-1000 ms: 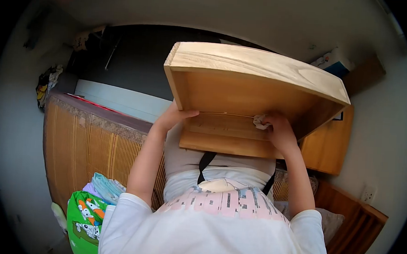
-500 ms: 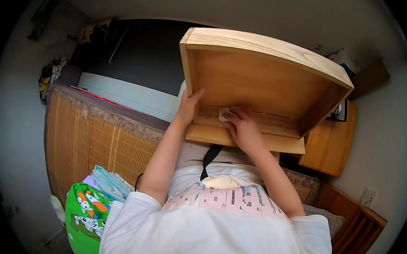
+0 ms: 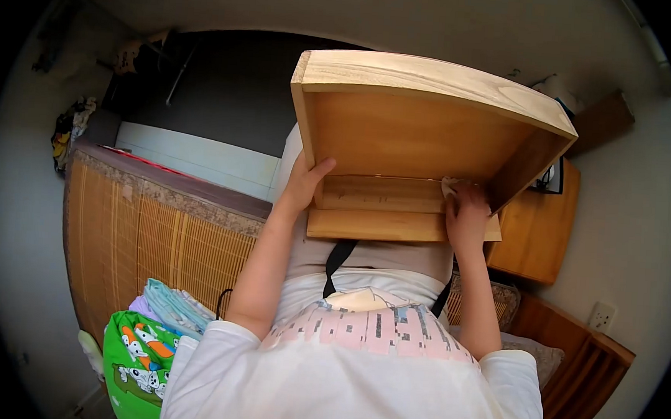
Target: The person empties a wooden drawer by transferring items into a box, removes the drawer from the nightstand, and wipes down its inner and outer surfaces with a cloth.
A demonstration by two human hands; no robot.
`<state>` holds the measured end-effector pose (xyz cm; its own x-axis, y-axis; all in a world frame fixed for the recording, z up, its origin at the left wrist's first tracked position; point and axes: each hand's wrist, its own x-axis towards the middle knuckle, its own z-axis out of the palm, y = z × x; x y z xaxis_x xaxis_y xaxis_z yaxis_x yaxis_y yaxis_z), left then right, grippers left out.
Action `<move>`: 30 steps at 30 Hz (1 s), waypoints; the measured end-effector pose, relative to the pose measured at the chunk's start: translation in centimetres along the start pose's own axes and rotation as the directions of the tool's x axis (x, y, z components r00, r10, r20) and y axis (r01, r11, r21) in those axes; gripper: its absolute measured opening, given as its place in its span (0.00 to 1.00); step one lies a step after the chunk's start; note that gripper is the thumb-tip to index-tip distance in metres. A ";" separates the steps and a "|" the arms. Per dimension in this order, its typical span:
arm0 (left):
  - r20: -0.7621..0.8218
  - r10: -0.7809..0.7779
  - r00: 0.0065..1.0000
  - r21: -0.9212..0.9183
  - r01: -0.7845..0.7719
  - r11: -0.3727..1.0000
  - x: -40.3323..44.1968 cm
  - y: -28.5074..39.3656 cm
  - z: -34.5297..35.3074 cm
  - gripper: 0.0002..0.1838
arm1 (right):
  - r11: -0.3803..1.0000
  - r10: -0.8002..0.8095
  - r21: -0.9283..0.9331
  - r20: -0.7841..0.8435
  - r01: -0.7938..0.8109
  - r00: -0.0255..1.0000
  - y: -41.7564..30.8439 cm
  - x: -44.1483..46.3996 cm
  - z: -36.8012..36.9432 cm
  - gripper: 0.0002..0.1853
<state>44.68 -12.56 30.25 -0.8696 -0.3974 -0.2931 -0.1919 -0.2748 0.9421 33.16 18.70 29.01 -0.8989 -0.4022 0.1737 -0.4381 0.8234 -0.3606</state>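
Note:
A light wooden drawer (image 3: 401, 137) stands tilted over my lap, its hollow side facing me. My left hand (image 3: 304, 183) grips the drawer's left side wall, with the thumb on the inner face. Inside, near the right end of the lower wall, my right hand (image 3: 468, 208) is closed on a crumpled white cloth (image 3: 449, 187). The cloth touches the drawer's inside and is partly hidden by the fingers.
A bed with a bamboo mat (image 3: 173, 234) lies to the left, bearing folded clothes (image 3: 180, 307) and a green printed cloth (image 3: 133, 358). At the right are a wooden cabinet (image 3: 534, 233), a slatted wooden headboard (image 3: 583, 370) and a wall socket (image 3: 601, 316).
My right hand with the cloth moved left along the drawer's inside, then back to its right end. The drawer rose and shifted slightly. My left hand stayed on its left side.

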 end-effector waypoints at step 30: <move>0.048 0.110 0.993 -0.252 -0.094 0.963 1.2 -10.2 -2.1 0.37 | 0.988 -0.071 0.140 0.009 0.069 0.997 -5.3 -0.2 3.0 0.08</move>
<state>46.53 -12.08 19.89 -0.9063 -0.3824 -0.1799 0.0116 -0.4480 0.8940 35.63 13.22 28.18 -0.8657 -0.4631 0.1902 -0.4942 0.7295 -0.4728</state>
